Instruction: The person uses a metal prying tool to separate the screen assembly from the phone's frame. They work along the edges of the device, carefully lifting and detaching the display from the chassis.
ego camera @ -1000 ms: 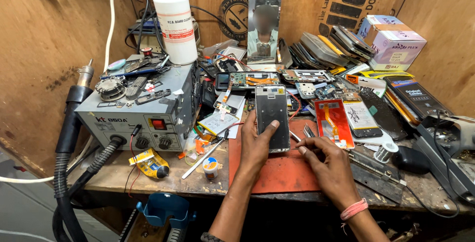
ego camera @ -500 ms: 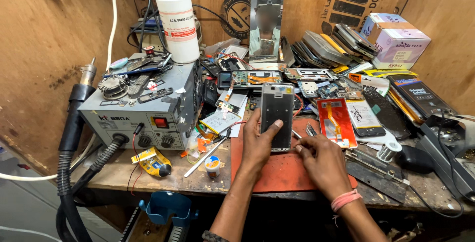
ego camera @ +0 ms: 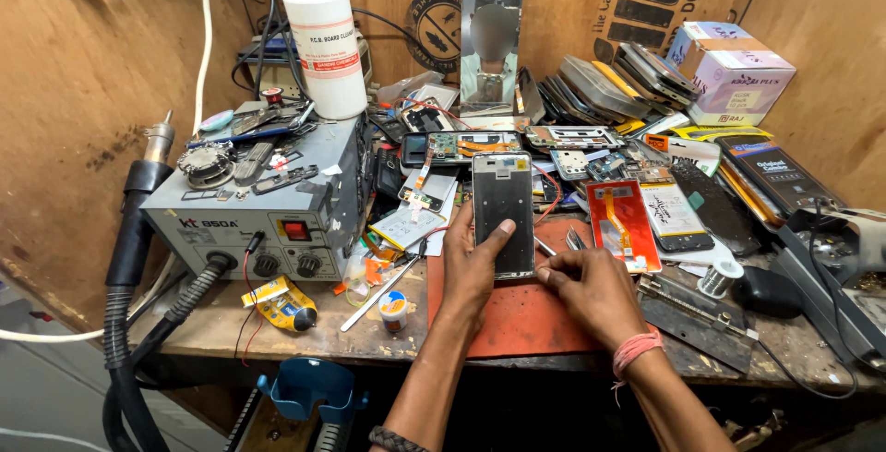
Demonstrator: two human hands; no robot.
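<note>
Your left hand (ego camera: 471, 263) cups the phone frame (ego camera: 503, 212) from its left side, thumb laid across the lower face, fingers wrapped behind. Your right hand (ego camera: 591, 290) rests on the red mat (ego camera: 517, 323) at the frame's bottom right corner, fingertips curled against the edge; whether they pinch a tool, you cannot tell. The frame stands tilted above the mat, in front of the circuit boards (ego camera: 471, 144). Judged light, thin, stiff but easily bent or cracked: grip the long edges, not the face.
</note>
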